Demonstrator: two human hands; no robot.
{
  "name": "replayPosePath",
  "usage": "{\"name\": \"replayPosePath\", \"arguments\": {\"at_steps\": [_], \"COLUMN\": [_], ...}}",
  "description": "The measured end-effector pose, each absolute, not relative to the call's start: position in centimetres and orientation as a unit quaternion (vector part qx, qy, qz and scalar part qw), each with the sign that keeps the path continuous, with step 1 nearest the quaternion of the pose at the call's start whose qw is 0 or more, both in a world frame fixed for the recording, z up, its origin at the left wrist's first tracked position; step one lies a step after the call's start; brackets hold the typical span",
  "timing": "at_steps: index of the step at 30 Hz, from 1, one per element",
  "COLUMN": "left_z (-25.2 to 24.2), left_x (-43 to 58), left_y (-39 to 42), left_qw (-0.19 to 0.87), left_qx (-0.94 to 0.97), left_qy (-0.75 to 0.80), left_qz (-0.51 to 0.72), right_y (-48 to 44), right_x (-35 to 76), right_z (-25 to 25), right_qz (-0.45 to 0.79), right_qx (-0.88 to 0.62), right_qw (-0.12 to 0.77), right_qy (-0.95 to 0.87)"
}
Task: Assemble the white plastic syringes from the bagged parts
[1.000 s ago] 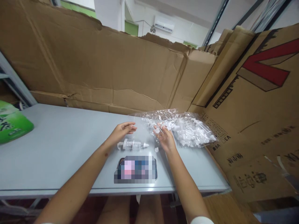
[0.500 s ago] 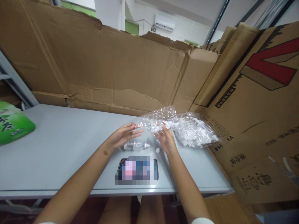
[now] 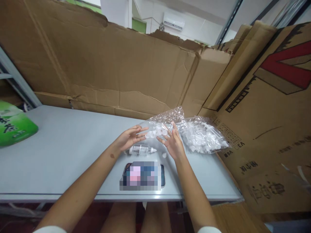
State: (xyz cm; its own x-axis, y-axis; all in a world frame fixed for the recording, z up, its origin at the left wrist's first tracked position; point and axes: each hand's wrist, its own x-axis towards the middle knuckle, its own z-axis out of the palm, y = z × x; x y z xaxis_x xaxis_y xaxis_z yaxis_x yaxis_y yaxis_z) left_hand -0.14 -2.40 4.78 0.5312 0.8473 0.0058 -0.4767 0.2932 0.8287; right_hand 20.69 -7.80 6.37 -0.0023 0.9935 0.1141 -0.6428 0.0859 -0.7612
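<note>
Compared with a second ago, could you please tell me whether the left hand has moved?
Yes; judged against the phone, the left hand has shifted slightly to the right.

Bag, clear plastic: thin, crinkled, glossy [image 3: 170, 116]; lying at the rear of the counter [image 3: 73, 139], upper film rising to a peak. Caps, white [image 3: 157, 132]: several, small, roundish — loosely clustered, seen through the film — exact number unclear.

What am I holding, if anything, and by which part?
Can't tell: your left hand and right hand are spread open beside white pieces, but any hold is unclear.
</note>
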Motion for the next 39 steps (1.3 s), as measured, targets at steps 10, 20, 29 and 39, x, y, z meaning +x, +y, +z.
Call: {"name": "replayPosePath", "arguments": {"at_steps": [10,20,29,39], "left_z": [4.0,4.0,3.3,3.4], "left_x": [0.2,0.0,-0.5,-0.8], "left_y": [-1.3,-0.7,-0.8,-1.3], "left_qw": [0.744,0.735,0.698,0.658], "left_qx": [0.438,0.389,0.488,0.574], "left_qy": [0.281,0.343,0.375,0.388], "left_qz": [0.418,0.437,0.366,0.294], "right_y": [-6.7,-5.9,-6.0,-6.9], "right_x": [20.8,20.7,21.7,23.3], "right_z": [5.5,4.6,4.7,6.0], "right_qz": [0.614,0.619,0.618,0.620], "right_qx": [-0.287,-0.287,-0.303,-0.311], "right_qw": [0.668,0.670,0.664,0.626], "right_qy": [-0.308,-0.293,-0.292,-0.357]}}
